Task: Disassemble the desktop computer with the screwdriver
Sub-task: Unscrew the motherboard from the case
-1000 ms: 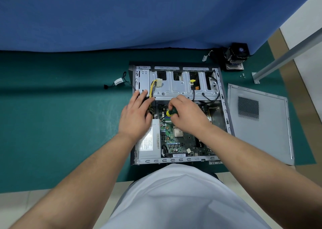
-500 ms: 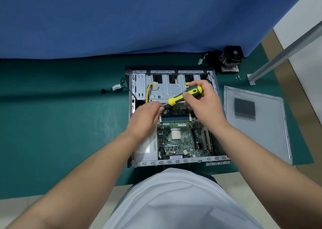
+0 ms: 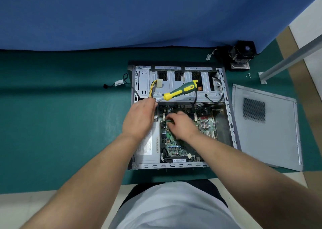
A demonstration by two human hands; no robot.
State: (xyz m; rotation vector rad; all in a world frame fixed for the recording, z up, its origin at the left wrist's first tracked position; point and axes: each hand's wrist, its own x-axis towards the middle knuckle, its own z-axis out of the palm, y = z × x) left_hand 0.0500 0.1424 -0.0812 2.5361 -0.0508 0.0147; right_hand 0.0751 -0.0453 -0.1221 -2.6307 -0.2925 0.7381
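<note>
The open desktop case (image 3: 228, 117) lies flat on the green mat, its motherboard (image 3: 172, 141) exposed. My left hand (image 3: 139, 119) pinches the metal shaft of the yellow-and-green screwdriver (image 3: 181, 90), whose handle points up and right over the drive cage (image 3: 174, 87). My right hand (image 3: 183, 126) is down on the motherboard with its fingers curled round a small green part (image 3: 168, 121) near the memory slots. What the part is cannot be made out through the blur.
The removed side panel (image 3: 266, 126) lies to the right of the case. A black cooler with fan (image 3: 242, 56) sits at the back right, loose screws (image 3: 248, 75) beside it. A loose cable (image 3: 115, 84) lies left of the case. A metal leg (image 3: 289, 58) slants at the right.
My right hand let go of the screwdriver handle and dropped onto the motherboard. My left hand now holds the screwdriver by its shaft, a little farther left.
</note>
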